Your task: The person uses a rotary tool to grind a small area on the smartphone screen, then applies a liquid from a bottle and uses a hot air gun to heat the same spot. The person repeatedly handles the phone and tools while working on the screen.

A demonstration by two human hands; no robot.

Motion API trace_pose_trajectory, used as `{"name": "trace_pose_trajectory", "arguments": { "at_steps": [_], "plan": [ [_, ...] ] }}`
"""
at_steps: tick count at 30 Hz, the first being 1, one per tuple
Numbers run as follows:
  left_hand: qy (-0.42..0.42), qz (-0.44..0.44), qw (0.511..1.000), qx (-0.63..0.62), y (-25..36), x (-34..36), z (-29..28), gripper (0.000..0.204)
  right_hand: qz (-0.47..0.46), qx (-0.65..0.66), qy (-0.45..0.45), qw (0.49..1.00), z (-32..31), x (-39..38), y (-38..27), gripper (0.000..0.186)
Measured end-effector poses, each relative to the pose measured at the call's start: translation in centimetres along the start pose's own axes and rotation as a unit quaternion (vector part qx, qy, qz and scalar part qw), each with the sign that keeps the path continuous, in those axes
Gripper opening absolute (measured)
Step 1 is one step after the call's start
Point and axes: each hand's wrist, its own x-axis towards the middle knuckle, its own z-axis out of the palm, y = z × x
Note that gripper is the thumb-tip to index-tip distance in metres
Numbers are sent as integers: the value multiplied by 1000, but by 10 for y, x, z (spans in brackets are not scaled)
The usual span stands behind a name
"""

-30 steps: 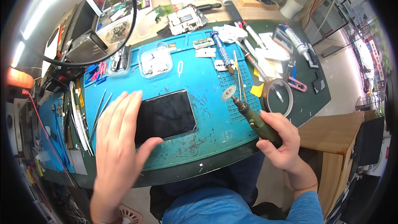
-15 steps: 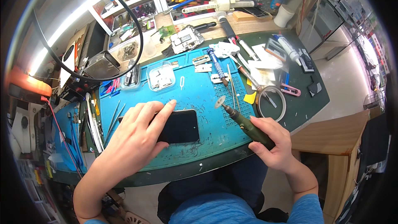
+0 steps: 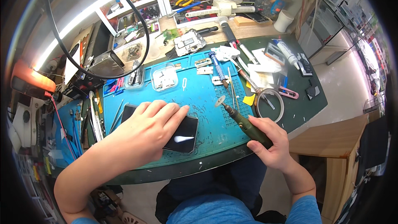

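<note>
Left hand (image 3: 151, 124): reaches in from the left across the phone, fingers pressed together and stretched rightward, thumb hidden; whether it grips an edge or only rests on the glass, I cannot tell
Phone (image 3: 186, 129): lies on the blue mat (image 3: 203, 91) toward the near side of the table (image 3: 174, 174), dark glass up, a white patch near its right end, likely a reflection
Right hand (image 3: 270, 141): wrapped around the green rotary tool (image 3: 248, 129), fingers and thumb closed on its body
Disc (image 3: 220, 101): at the tool's far left tip, right of the phone and apart from it; whether it spins, I cannot tell
Change at the phone: over the last second the left hand has moved from its left end to its middle, and the phone has turned clockwise; the right hand keeps the same hold
Meaning for the work: the left hand seems to be adjusting how the phone lies, with no cutting on it at this moment
</note>
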Motion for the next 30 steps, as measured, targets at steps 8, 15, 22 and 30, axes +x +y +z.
{"name": "trace_pose_trajectory", "arguments": {
  "at_steps": [8, 15, 22, 30],
  "plan": [
    [-12, 195, 918, 346, 42, -8, -5, 57, 17, 1, 9, 1000, -1, -1, -3, 56],
    [101, 328, 882, 324, -32, 14, 32, 50, 14, -1, 19, 1000, 3, 3, -1, 54],
    [201, 118, 964, 126, -35, -18, 40, 51, 31, 1, 17, 999, 2, -3, 1, 55],
    [230, -227, 929, -180, 28, -10, 57, 103, 54, 68, 50, 995, 12, -4, 7, 55]
  ]
}}
